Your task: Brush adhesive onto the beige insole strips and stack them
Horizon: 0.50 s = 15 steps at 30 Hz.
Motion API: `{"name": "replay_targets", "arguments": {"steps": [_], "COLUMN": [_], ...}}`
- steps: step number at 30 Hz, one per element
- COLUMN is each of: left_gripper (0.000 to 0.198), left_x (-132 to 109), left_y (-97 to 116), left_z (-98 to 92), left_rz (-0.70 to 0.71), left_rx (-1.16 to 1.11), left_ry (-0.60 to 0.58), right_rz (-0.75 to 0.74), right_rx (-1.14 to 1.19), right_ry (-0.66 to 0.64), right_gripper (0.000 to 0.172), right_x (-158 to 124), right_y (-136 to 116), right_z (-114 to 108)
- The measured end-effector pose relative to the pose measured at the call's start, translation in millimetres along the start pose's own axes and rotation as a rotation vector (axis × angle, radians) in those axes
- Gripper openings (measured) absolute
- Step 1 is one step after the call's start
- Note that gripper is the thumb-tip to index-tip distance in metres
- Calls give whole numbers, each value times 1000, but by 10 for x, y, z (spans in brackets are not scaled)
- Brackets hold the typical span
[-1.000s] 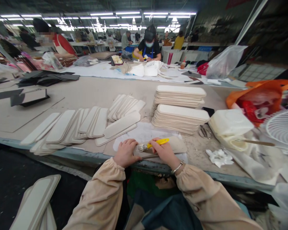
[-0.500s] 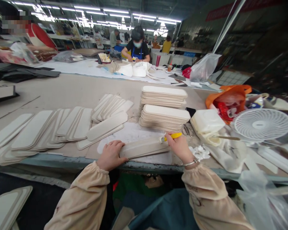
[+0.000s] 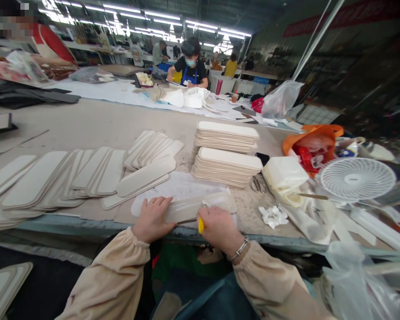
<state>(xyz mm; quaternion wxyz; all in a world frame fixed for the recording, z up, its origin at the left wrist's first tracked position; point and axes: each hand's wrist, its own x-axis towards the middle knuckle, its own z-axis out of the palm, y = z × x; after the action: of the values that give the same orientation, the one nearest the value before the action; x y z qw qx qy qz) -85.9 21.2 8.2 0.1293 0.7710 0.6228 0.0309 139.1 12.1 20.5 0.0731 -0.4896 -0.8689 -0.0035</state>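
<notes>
A long beige panel (image 3: 186,207) with rounded ends lies near the table's front edge, wet white streaks on its upper face. My left hand (image 3: 154,218) rests flat at its left end, fingers stretched and thumb apart along the front edge. In my right hand (image 3: 218,226) is a yellow-handled brush (image 3: 201,225); its white-coated tip touches the panel, and the grip hides part of the handle. White paper (image 3: 183,184) lies beneath. Behind stand two neat stacks of similar panels, a rear stack (image 3: 226,130) and a front stack (image 3: 226,166).
Fanned-out panels (image 3: 110,171) cover the table's left side. To the right are scissors (image 3: 258,184), a crumpled white wad (image 3: 273,216), a white block-shaped container (image 3: 286,172), a round white fan grille (image 3: 357,178) and an orange bag (image 3: 311,138). A co-worker (image 3: 190,66) sits across the table.
My right hand has moved left along the panel with the brush, toward my left hand. The brush handle now points down toward me. My left hand stays at the panel's left end.
</notes>
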Motion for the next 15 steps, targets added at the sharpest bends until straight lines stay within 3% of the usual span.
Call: {"name": "replay_targets", "arguments": {"steps": [4,9,12,15], "left_gripper": [77,84,91,94], "left_x": [-5,-15,-15,-12], "left_y": [14,17,13,18], "left_z": [8,24,22,7], "left_rz": [3,-5,-10,-19], "left_rx": [2,-36,-70,-84], "left_ry": [8,13,-22,-42], "right_rz": [-42,385,566,571], "right_rx": [439,1155,1288,1337], "right_ry": [48,135,169,93], "right_gripper": [21,28,30,33], "right_x": [85,200,236,257], "right_y": [-148,160,339,283], "right_z": [59,8,-16,13]}}
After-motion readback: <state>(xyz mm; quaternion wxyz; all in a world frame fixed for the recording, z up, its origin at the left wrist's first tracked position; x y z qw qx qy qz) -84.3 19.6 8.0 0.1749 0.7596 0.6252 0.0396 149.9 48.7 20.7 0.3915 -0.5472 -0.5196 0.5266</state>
